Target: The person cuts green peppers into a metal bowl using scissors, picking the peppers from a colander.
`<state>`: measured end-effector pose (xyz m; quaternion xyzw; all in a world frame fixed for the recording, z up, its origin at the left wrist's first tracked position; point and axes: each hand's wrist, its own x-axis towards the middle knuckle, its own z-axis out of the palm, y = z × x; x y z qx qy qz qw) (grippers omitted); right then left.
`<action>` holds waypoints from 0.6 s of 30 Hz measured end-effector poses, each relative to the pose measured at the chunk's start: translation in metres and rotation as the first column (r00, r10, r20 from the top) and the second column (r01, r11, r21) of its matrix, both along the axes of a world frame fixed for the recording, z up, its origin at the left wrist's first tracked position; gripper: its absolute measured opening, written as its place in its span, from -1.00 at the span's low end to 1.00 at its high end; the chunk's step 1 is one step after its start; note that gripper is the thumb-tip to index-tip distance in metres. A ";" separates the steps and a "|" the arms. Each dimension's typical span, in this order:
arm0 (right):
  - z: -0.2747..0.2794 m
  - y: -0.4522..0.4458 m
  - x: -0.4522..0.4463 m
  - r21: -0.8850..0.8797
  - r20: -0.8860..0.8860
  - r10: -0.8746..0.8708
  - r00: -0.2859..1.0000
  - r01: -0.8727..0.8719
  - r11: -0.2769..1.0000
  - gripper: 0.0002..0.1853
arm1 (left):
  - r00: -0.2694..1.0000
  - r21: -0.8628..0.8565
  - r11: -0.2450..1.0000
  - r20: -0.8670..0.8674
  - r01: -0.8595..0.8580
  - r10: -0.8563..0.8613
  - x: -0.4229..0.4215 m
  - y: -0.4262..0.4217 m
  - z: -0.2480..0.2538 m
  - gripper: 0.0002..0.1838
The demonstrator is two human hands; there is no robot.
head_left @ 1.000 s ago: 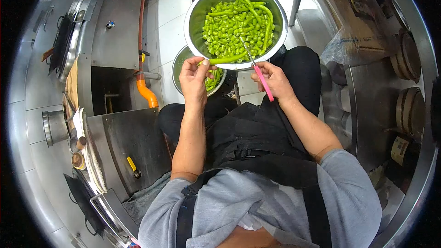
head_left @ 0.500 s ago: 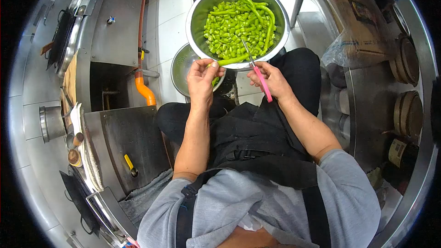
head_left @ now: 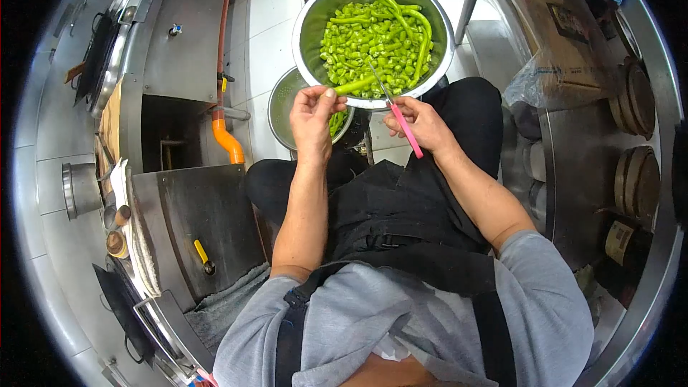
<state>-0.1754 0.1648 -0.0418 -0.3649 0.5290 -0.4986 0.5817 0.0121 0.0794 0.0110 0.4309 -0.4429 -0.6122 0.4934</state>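
Between the thumb and fingers of my left hand (head_left: 314,113) is a long green pepper (head_left: 356,85), its free end reaching over the near rim of a steel bowl (head_left: 304,50). My right hand (head_left: 421,125) is closed around pink-handled scissors (head_left: 405,129), whose blades point up and left over the bowl beside the pepper's end. Many short cut green pieces (head_left: 358,39) fill the bowl's bottom. A few whole long peppers (head_left: 423,32) lie on top at its right side.
A steel colander (head_left: 281,111) with more green peppers (head_left: 337,122) stands below the bowl on the left. Steel cabinets with a yellow-handled valve (head_left: 204,256) line the left. At right are a shelf with a cardboard box (head_left: 559,36) in plastic and stacked round boards (head_left: 636,180).
The pepper's end in the left hand is shorter now. The scissors' blades look closer together and have tilted further left. Both hands have stayed nearly in place.
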 end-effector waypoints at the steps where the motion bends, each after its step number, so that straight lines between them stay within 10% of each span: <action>1: -0.003 -0.001 0.000 -0.034 0.005 -0.021 1.000 0.021 0.999 -0.48 | 0.999 0.016 0.999 0.018 0.042 -0.042 -0.003 0.003 0.000 -0.86; 12: 0.007 0.002 -0.007 0.091 0.073 0.020 0.997 -0.027 0.996 -0.52 | 0.998 0.010 0.999 0.043 -0.037 0.036 0.000 -0.005 -0.011 -0.85; 18: -0.019 0.002 0.007 -0.134 0.017 -0.032 0.999 0.034 0.990 -0.49 | 0.999 0.029 1.000 0.040 -0.012 0.010 -0.015 0.004 -0.001 -0.84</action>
